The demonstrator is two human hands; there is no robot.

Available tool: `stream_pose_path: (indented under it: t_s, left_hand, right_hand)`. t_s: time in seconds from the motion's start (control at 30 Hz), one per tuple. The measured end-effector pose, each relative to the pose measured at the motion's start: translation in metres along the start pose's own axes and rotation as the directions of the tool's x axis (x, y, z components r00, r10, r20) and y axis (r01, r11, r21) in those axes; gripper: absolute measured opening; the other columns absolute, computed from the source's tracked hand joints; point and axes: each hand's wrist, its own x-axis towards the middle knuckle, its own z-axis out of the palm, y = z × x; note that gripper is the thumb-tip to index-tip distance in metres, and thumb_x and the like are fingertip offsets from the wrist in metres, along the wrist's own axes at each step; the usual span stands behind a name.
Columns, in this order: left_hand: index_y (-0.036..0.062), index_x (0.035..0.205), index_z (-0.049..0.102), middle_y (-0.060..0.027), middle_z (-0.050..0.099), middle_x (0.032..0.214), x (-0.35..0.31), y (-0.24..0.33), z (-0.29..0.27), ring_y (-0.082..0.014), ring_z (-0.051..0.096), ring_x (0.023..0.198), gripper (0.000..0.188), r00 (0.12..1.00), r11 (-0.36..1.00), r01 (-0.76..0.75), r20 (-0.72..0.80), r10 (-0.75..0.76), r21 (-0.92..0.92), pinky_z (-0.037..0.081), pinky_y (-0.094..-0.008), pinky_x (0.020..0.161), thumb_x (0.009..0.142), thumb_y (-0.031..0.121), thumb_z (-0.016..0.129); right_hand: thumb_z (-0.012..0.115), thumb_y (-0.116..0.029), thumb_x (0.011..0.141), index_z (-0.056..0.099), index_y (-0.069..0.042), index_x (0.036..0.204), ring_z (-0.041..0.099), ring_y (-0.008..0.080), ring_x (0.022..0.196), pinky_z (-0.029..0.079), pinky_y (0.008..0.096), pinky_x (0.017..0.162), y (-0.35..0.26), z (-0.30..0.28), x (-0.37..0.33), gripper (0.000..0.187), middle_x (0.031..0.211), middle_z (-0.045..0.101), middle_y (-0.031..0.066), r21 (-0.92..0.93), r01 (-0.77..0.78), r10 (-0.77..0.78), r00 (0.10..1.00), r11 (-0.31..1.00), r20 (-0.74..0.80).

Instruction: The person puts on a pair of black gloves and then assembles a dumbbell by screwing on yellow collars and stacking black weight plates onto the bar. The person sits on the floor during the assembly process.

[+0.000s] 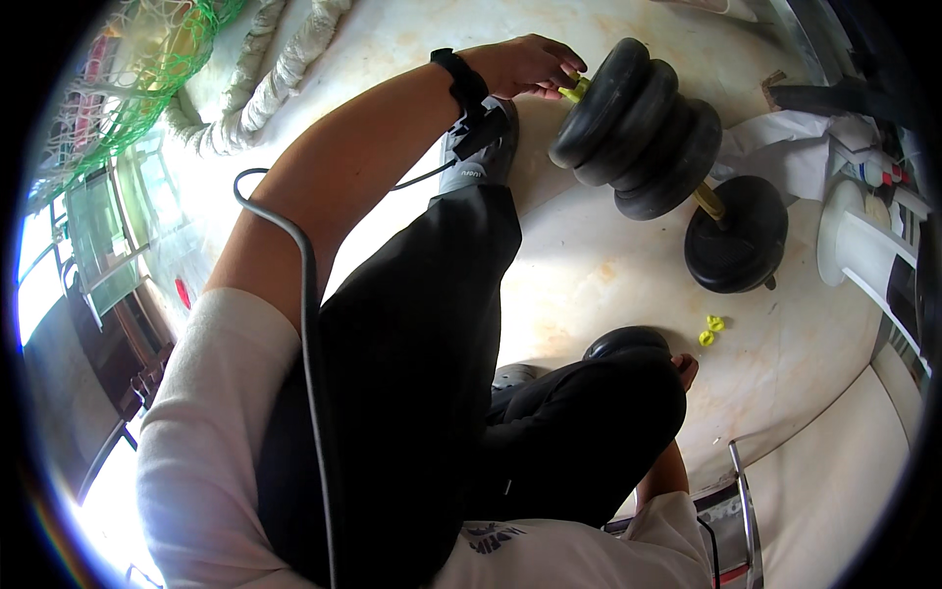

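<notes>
Black rounded weight plates (pixel 628 118) sit stacked along a dumbbell's yellow bar, which slants across the floor. A single black plate (pixel 736 236) is at the bar's other end, with a bare stretch of yellow bar (pixel 708 203) between. My left hand (pixel 520 67) reaches to the upper end, its fingers closed on a yellow screw collar (pixel 577 89). Beside my bent right knee, another black plate (pixel 628 341) shows partly. My right hand (pixel 685 369) has curled fingers at that plate's edge; the knee hides most of the hand. Two small yellow pieces (pixel 711 331) lie on the floor nearby.
Thick wrapped tubing (pixel 265 88) and a green net (pixel 147 108) are at the upper left. A white spool-like object (pixel 849 231) stands at the right, near crumpled white sheeting (pixel 785 147). A dark cable (pixel 309 314) runs along my left arm.
</notes>
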Motion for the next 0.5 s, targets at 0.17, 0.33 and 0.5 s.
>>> stream_pose_path:
  t_s: [0.17, 0.33, 0.5]
  left_hand:
    - [0.007, 0.111, 0.068, -0.0045, 0.066, 0.103, 0.002, 0.007, 0.0, -0.0124, 0.065, 0.079, 0.018, 0.965, 0.975, 0.217, 0.145, -0.221, 0.044, 0.058, -0.0238, 0.072, 0.095, 0.014, 0.067]
    - [0.0094, 0.111, 0.067, -0.002, 0.066, 0.106, 0.004, -0.015, -0.009, -0.0142, 0.066, 0.091, 0.024, 0.985, 0.993, 0.071, 0.15, -0.086, 0.097, 0.056, -0.0292, 0.08, 0.088, 0.012, 0.075]
    - [0.0071, 0.122, 0.062, -0.0049, 0.061, 0.121, 0.005, -0.017, 0.001, -0.0203, 0.061, 0.106, 0.051, 0.949, 0.736, -0.296, 0.101, 0.298, 0.609, 0.056, -0.0312, 0.086, 0.075, 0.008, 0.083]
  right_hand:
    - [0.055, -0.028, 0.098, 0.053, -0.003, 0.1, 0.049, 0.0214, 0.079, 0.046, 0.0344, 0.073, 0.0, 0.0, 0.001, 0.025, 0.088, 0.05, 0.0091, 0.004, 0.001, -0.001, 1.0, 1.0, -0.007]
    - [0.055, -0.028, 0.098, 0.053, -0.003, 0.1, 0.049, 0.0221, 0.079, 0.046, 0.0348, 0.073, -0.001, -0.002, 0.001, 0.025, 0.088, 0.051, 0.0095, 0.004, 0.003, -0.003, 1.0, 1.0, -0.003]
    - [0.055, -0.028, 0.098, 0.053, -0.003, 0.1, 0.05, 0.0228, 0.079, 0.046, 0.0352, 0.073, -0.001, -0.002, 0.001, 0.026, 0.088, 0.051, 0.01, 0.005, -0.003, 0.003, 1.0, 1.0, 0.0]
